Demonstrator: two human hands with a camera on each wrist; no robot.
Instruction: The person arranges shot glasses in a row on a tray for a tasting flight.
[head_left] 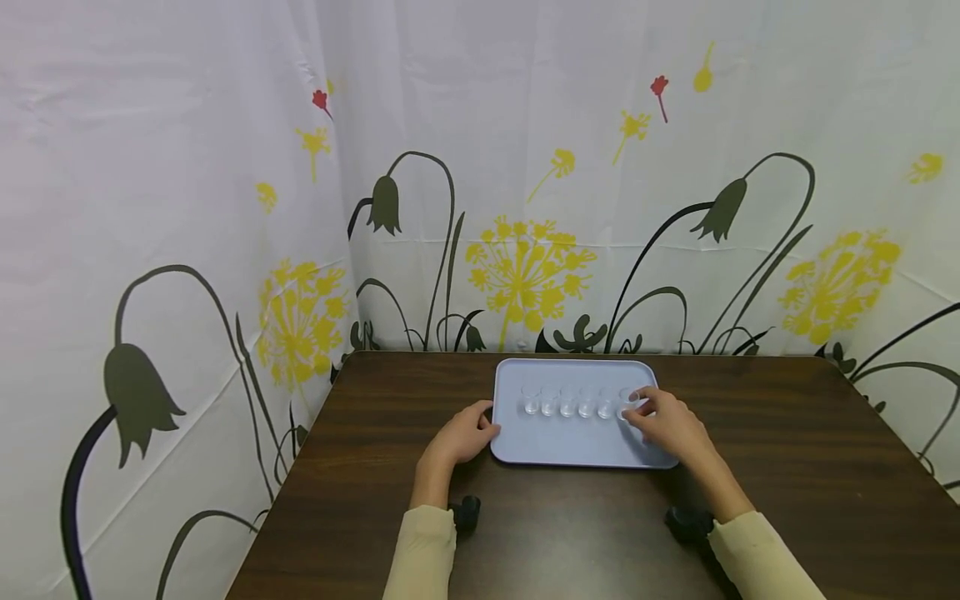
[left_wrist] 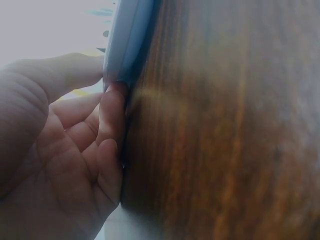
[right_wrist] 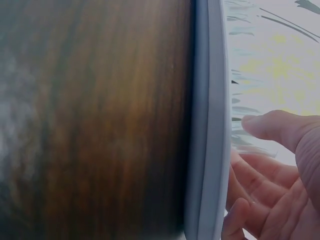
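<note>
A light blue-grey tray (head_left: 570, 446) lies on the dark wooden table. Several small clear cups (head_left: 567, 407) stand in a row across it. At the tray's left edge my left hand (head_left: 461, 435) pinches the rim, thumb on the upper side and fingers lower; the left wrist view shows this hand (left_wrist: 65, 130) against the tray's edge (left_wrist: 127, 45). My right hand (head_left: 666, 423) reaches over the tray's right side, thumb and fingers around the rightmost clear cup (head_left: 626, 402). In the right wrist view, the right hand (right_wrist: 280, 175) is partly hidden behind the tray's side (right_wrist: 210, 120).
The brown wood-grain table (head_left: 570, 533) extends on both sides of the tray and in front. Behind it hangs a white curtain (head_left: 480, 100) printed with flowers. Each wrist carries a black device (head_left: 467, 515).
</note>
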